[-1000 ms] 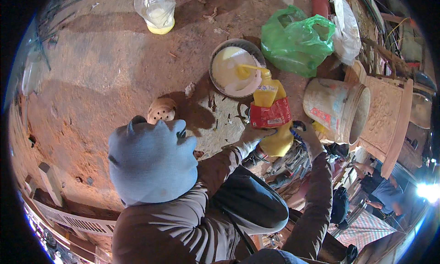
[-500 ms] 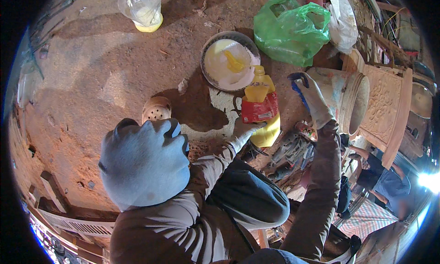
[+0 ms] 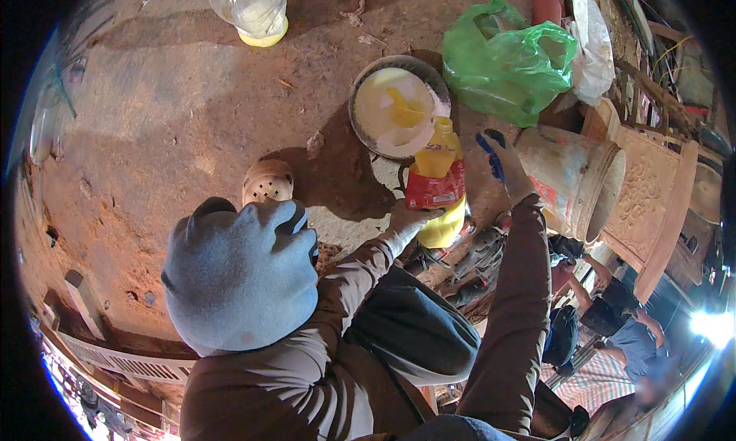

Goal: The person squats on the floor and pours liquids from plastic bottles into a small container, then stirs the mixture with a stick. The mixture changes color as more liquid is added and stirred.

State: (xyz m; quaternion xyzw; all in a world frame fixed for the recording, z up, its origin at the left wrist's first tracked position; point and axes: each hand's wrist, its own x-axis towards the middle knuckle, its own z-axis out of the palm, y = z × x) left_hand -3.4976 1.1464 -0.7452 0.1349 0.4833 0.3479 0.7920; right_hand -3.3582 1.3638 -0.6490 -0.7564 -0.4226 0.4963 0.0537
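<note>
Tipped red-labelled yellow bottle [image 3: 435, 190] back from pouring and pulled right hand [image 3: 507, 167] off it since a second ago. Going left to right: see clear plastic bottle [image 3: 257, 13] with yellow liquid at bottom, then brown holed clog [image 3: 268, 182], then round bowl [image 3: 431, 75] containing pale mix with yellow streak. Holding yellow bottle low down in left hand [image 3: 414, 217], with mouth by bowl's rim. Holding right hand apart, near pale bucket [image 3: 563, 161], with fingers part curled; can't tell if gripping anything. See green plastic bag [image 3: 510, 65] beyond.

The floor [image 3: 153, 154] is reddish-brown; a white light [image 3: 711, 328] glares.
</note>
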